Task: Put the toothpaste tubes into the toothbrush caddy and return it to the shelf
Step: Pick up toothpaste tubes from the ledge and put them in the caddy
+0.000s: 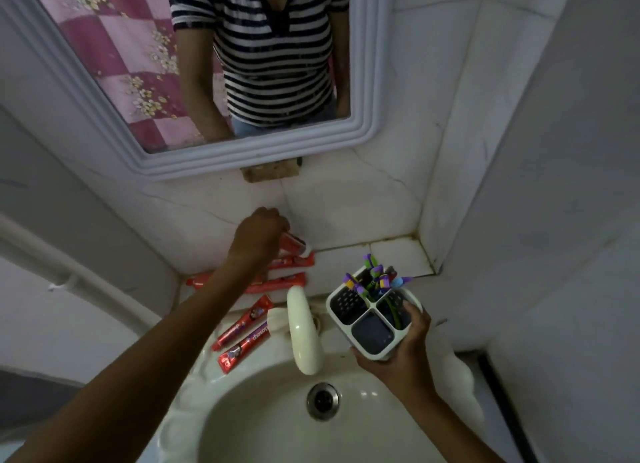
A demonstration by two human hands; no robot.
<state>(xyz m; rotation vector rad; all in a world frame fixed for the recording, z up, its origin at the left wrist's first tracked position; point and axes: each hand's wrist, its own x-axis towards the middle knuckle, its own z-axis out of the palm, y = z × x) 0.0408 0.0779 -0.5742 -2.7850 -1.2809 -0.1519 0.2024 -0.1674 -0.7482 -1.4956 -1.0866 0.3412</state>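
Note:
My right hand point(398, 351) grips a white four-compartment toothbrush caddy point(372, 315) above the sink's right rim; several purple and green toothbrushes point(372, 280) stand in its far compartments. My left hand point(259, 234) is closed on a red toothpaste tube point(294, 242), lifted slightly over the tiled shelf point(391, 258). Two more red tubes point(294, 261) point(277, 284) lie on the shelf under my left forearm. A further pair of red tubes point(247, 318) point(242, 348) lies on the sink's left rim.
A cream tap point(304, 331) juts over the white sink basin point(277, 421) with its drain point(322, 400). A white-framed mirror point(221, 157) hangs on the tiled wall above and reflects a person in a striped top. A white pipe point(69, 272) runs along the left.

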